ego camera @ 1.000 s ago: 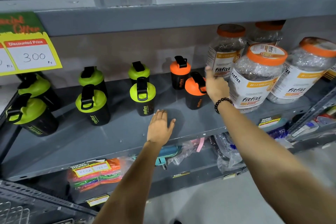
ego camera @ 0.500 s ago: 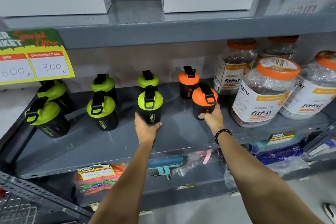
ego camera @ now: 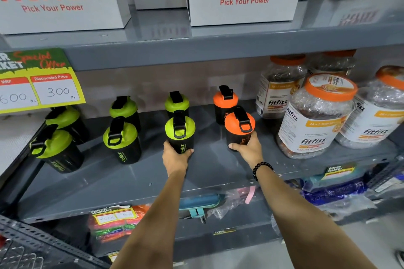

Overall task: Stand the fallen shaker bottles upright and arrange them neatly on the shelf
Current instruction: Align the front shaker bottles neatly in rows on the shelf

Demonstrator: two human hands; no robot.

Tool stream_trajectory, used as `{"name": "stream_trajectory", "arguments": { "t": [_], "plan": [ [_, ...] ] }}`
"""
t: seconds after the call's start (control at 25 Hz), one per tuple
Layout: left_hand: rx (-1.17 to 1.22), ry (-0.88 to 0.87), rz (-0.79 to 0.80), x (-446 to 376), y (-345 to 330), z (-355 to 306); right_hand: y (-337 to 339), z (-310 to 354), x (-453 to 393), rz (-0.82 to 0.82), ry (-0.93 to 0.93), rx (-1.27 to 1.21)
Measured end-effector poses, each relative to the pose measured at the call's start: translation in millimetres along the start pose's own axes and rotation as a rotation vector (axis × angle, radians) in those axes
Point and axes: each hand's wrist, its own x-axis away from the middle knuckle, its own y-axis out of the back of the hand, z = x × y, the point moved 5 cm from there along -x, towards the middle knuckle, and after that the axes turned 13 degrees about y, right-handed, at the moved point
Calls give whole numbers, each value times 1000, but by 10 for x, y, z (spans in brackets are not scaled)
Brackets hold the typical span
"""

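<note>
Two bare forearms, no sleeves, a black beaded bracelet (ego camera: 262, 169) around the right wrist.

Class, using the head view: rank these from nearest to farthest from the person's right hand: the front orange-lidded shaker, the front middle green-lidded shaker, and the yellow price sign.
1. Front orange-lidded shaker: gripped by the right hand.
2. Front middle green-lidded shaker: to the left, in the left hand.
3. Yellow price sign: far left, hanging from the upper shelf's edge.
</note>
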Motion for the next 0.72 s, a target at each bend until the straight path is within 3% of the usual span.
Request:
{"name": "stream_trajectory", "arguments": {
  "t": [0.72],
  "plan": [
    [13,-8,-7,229,53,70,6,1,137,33,-20,49]
  ]
}}
